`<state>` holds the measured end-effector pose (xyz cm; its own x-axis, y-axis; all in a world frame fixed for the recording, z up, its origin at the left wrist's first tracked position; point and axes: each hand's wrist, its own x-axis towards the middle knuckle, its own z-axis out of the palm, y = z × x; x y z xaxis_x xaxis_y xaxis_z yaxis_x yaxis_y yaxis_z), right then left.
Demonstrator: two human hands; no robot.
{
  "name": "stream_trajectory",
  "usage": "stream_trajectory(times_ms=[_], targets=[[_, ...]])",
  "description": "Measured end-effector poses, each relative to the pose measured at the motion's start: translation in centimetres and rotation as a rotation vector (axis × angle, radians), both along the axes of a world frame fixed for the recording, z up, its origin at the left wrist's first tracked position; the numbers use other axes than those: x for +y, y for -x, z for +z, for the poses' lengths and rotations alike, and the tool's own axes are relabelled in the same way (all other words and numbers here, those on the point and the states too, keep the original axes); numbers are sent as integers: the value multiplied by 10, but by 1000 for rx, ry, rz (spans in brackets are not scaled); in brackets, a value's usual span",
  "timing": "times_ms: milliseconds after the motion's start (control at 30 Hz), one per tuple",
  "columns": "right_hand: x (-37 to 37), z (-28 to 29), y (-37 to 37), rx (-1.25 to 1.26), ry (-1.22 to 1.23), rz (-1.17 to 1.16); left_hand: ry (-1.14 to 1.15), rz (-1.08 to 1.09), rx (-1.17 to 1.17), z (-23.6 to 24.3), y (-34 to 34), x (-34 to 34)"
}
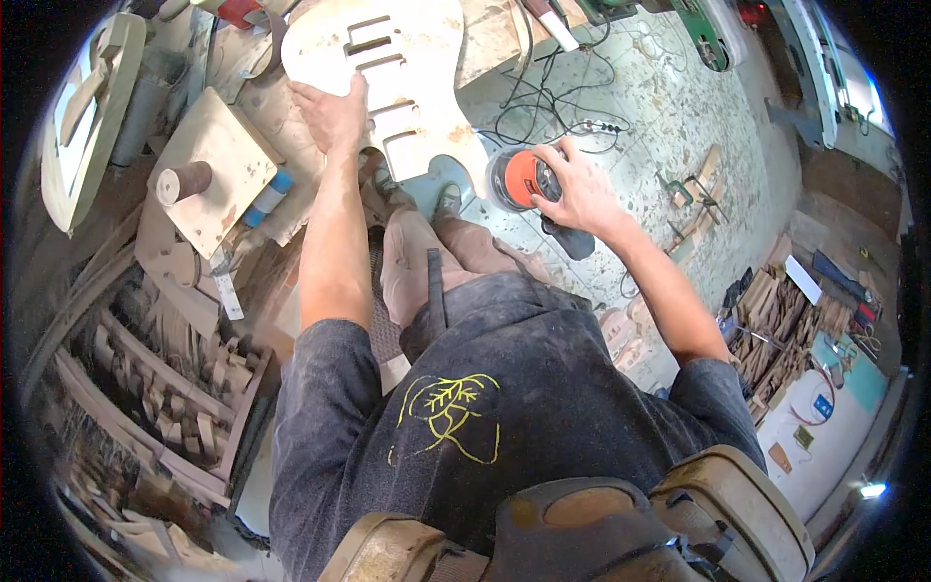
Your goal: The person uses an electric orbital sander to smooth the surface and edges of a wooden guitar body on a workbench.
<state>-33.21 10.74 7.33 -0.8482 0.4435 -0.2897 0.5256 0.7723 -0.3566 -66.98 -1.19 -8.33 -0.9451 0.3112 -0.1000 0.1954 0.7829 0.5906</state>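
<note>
A pale wooden electric-guitar body [427,73], with several slots and a neck notch, lies at the top centre, partly over the bench's edge. My left hand [335,114] grips it by the left edge, thumb on the upper face and fingers curled toward the side. Just right of the body's lower horn, my right hand [577,194] is wrapped round an orange and black orbital sander [519,177] with a dark dust bag [572,241] hanging below. The sander's pad is mostly hidden; whether it touches the body I cannot tell.
A board [223,160] with a brown sanding drum [182,181] and a blue cylinder [267,196] lie left. Offcut racks [184,407] fill the lower left. Tangled cables [543,97], clamps [693,199] and my feet [448,199] are on the speckled floor. Stacked wood [766,320] is at right.
</note>
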Motion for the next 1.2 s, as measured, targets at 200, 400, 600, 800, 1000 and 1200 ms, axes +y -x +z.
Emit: stream_trajectory(times_ms=[200, 400, 600, 800, 1000, 1200], targets=[[21, 2, 25, 59, -13, 82, -28, -9, 62, 0, -1, 0], [23, 10, 78, 38, -4, 112, -14, -1, 41, 1, -1, -2], [49, -4, 133, 70, -103, 133, -40, 5, 49, 4, -2, -3], [101, -11, 179, 148, -271, 25, -43, 4, 23, 9, -2, 1], [98, 21, 198, 175, -247, 71, -30, 10, 18, 5, -1, -4], [64, -11, 166, 206, -220, 283, -24, 5, 9, 5, -1, -2]])
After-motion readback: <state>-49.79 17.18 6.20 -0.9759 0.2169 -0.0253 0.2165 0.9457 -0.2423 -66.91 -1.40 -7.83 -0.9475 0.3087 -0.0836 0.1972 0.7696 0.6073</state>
